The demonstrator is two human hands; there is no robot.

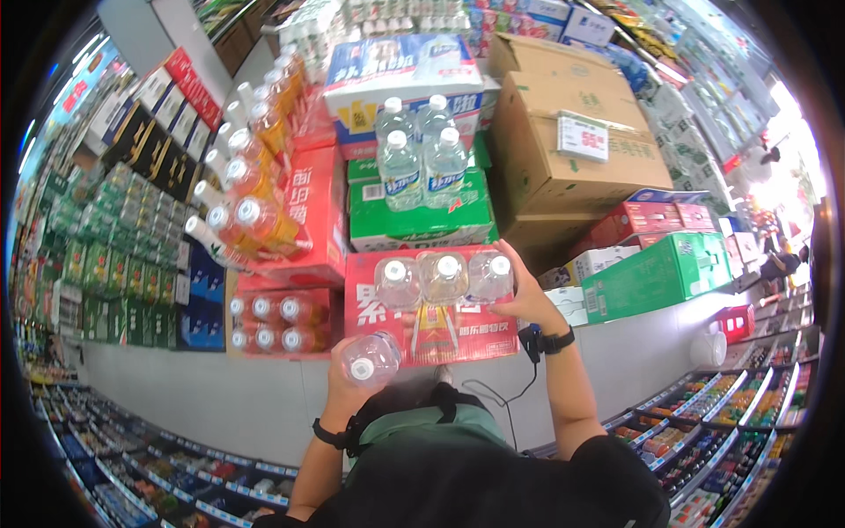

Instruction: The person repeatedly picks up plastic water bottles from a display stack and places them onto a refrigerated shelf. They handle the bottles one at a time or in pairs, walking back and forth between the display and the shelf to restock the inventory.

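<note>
My left hand (341,389) grips a clear plastic bottle (371,362) with a white cap, held tilted in front of my body. Three more clear bottles stand in a row on a red carton (383,336) printed with writing. They are a left one (398,284), a middle one (444,280) and a right one (491,277). My right hand (533,297) wraps the right bottle from its outer side, thumb and fingers apart around it. Behind the row, several labelled clear bottles (422,168) stand on a green carton (422,228).
Orange drink bottles (254,221) stand on red cartons (317,198) to the left, above a shrink-wrapped bottle pack (280,323). Large brown cardboard boxes (581,125) with a price sign (582,136) rise at right. A green box (660,277) lies nearer. A cable (505,399) hangs below my right wrist.
</note>
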